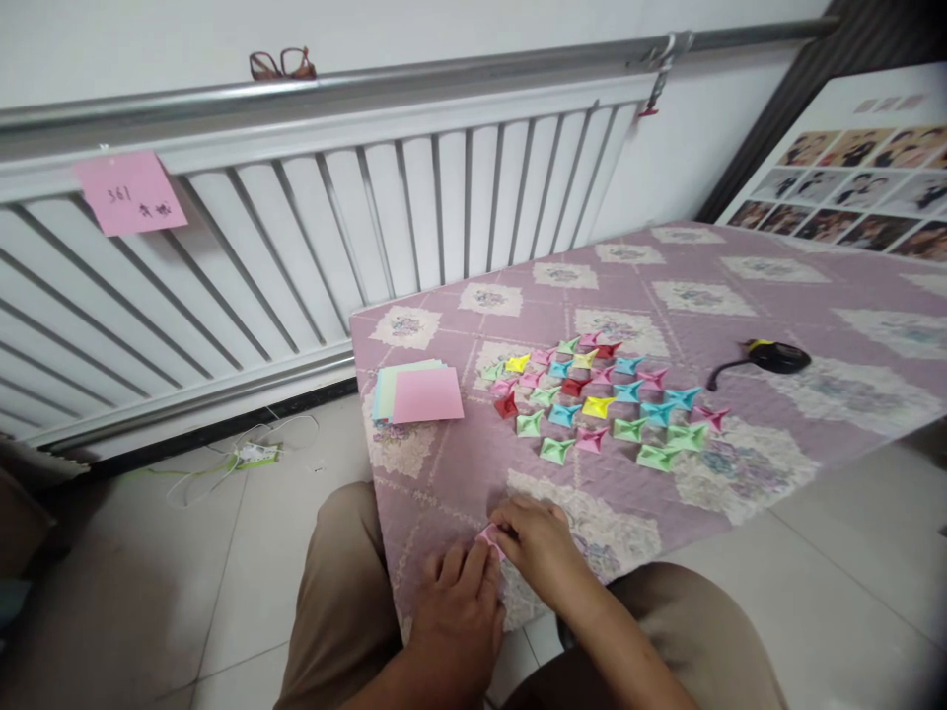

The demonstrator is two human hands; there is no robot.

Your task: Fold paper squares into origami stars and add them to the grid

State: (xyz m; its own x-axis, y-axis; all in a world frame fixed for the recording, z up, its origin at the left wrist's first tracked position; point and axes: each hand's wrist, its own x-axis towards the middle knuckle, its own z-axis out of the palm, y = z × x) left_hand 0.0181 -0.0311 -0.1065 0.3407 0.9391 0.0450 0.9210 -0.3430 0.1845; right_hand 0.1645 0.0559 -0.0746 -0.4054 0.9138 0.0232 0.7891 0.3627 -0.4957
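A small folded piece of pink paper point(491, 538) lies on the tablecloth near the table's front edge, mostly covered by my fingers. My left hand point(459, 603) rests palm down, its fingertips closed on the paper's near left side. From the right, my right hand point(540, 547) pinches the same paper between thumb and fingers. Beyond my hands stand several rows of small folded paper pieces point(598, 405) with pointed corners, in green, blue, pink, red and yellow. To their left sits a stack of square coloured paper sheets point(429, 392), a pink one on top.
A purple patterned tablecloth point(451, 473) covers the table. At the right lies a black object with a thin stem point(780, 357). Behind is a white radiator point(451, 202), with glasses point(282, 65) on its pipe and a pink note point(133, 192). A power strip point(258, 455) lies on the floor.
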